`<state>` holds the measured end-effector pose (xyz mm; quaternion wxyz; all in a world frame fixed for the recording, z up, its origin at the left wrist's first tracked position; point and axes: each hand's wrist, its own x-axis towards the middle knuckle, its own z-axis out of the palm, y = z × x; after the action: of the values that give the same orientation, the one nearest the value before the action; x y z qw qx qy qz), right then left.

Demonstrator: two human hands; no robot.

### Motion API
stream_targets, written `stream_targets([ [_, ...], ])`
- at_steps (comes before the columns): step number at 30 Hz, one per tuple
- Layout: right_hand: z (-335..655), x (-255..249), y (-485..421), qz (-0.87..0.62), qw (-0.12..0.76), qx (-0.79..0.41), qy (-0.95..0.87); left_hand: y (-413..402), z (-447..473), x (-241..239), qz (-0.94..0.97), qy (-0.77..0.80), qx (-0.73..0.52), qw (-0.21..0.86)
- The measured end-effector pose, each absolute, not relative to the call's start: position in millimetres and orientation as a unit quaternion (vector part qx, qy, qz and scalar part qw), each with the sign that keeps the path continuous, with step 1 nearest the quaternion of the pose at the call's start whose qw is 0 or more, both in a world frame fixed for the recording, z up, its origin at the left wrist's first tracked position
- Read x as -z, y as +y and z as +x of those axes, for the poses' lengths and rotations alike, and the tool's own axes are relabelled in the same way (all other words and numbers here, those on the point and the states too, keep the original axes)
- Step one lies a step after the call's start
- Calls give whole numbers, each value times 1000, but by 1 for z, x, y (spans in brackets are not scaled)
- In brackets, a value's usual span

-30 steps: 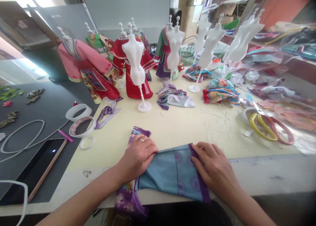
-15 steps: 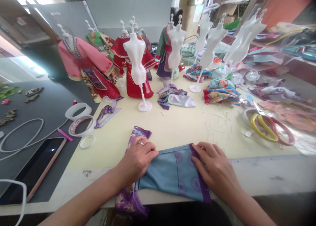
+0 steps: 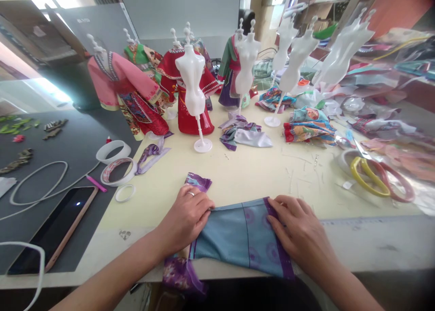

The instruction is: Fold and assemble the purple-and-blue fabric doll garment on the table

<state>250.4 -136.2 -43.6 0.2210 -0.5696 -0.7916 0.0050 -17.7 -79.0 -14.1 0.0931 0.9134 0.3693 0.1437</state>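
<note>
A small blue doll garment piece (image 3: 226,238) with purple edging lies at the front of the table, partly over its edge. My left hand (image 3: 190,213) pinches its upper left part, fingertips closed on the fold. At the upper right corner, my right hand (image 3: 294,222) has thumb and fingers closed on the purple border. Purple floral fabric (image 3: 180,275) joins the blue cloth on the left and droops over the table edge. Its other end (image 3: 199,182) shows beyond my left hand. The cloth is stretched between both hands.
White mini mannequins (image 3: 193,75) stand across the back, some dressed in pink, red and green outfits. Scissors (image 3: 370,175) lie on the right near fabric scraps. Tape rolls (image 3: 118,171), a pink pen (image 3: 96,183) and a phone (image 3: 54,229) are on the left. A ruler (image 3: 356,221) lies along the front.
The whole view has shifted slightly, so the table things appear a little further right. Both hands keep hold of the blue garment piece in nearly the same pose.
</note>
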Motion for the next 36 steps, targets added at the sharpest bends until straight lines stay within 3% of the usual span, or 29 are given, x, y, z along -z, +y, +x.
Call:
stream_targets([
  [16, 251, 44, -137, -571, 216, -2, -792, -104, -36, 23, 944, 301, -125, -44],
  [26, 250, 43, -136, -570, 221, 1, -791, -106, -19, 9, 937, 313, -154, -4],
  [36, 250, 43, -137, -577, 213, -6, -788, -98, 16, 15, 963, 237, -18, 128],
])
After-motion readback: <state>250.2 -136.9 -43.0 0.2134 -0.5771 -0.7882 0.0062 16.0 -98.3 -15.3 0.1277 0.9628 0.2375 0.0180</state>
